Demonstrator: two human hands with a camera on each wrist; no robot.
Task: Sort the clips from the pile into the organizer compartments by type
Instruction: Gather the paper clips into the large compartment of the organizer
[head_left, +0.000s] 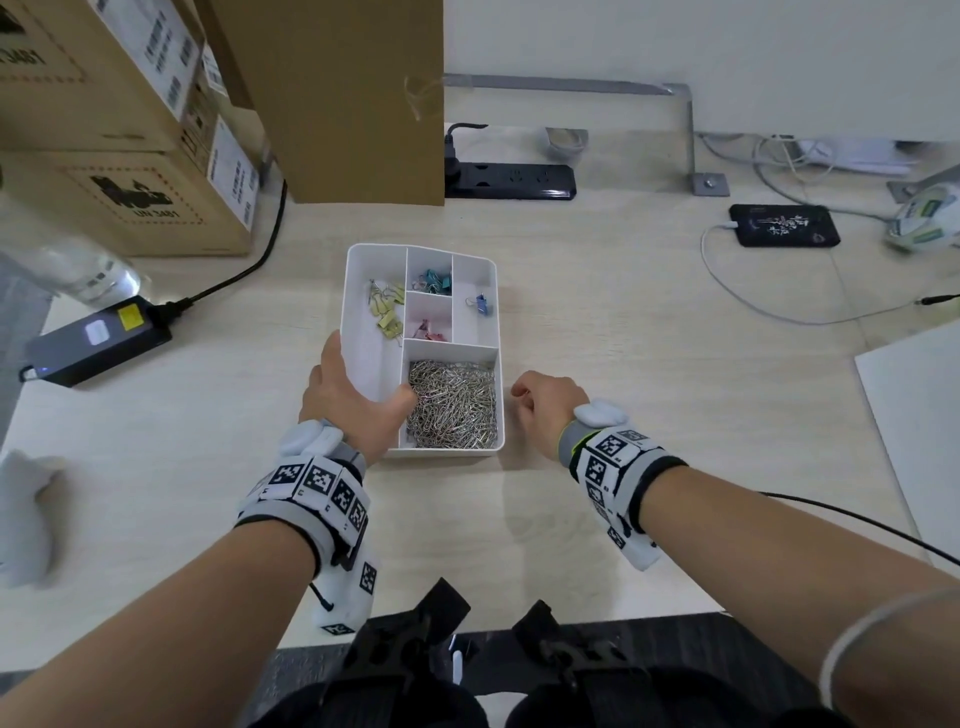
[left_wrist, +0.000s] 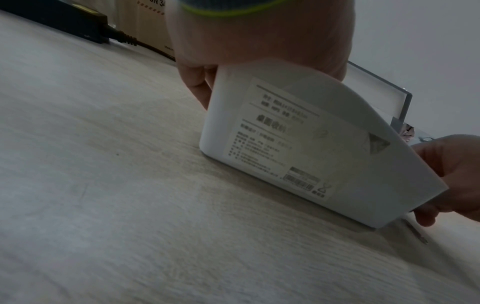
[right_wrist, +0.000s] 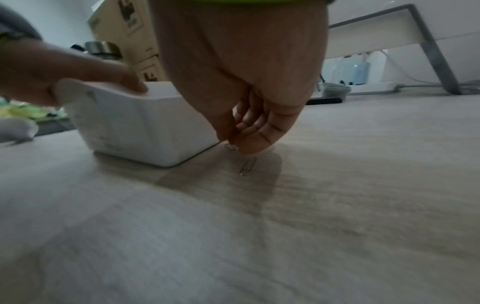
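Note:
The white organizer (head_left: 448, 451) stands mid-table. Yellow binder clips (head_left: 387, 312) lie in its long left compartment. Teal ones (head_left: 434, 280) are at the top middle, pink ones (head_left: 428, 328) sit below them, and a blue one (head_left: 483, 303) is on the right. Silver paper clips (head_left: 457, 402) fill the big near compartment. My left hand (head_left: 363, 382) grips the near-left corner of the organizer (left_wrist: 285, 144), thumb inside. My right hand (head_left: 524, 400) is just right of the organizer (right_wrist: 130, 123), its fingertips (right_wrist: 241, 147) pinching a paper clip (right_wrist: 230, 147) at the tabletop. Another paper clip (right_wrist: 248, 166) lies beneath it.
Cardboard boxes (head_left: 130, 130) stand at the back left, beside a black power strip (head_left: 511, 182). A power adapter (head_left: 98, 338) with its cable lies left, near a clear bottle (head_left: 83, 270). A charging phone (head_left: 784, 225) lies back right, a white sheet (head_left: 919, 431) at the right edge.

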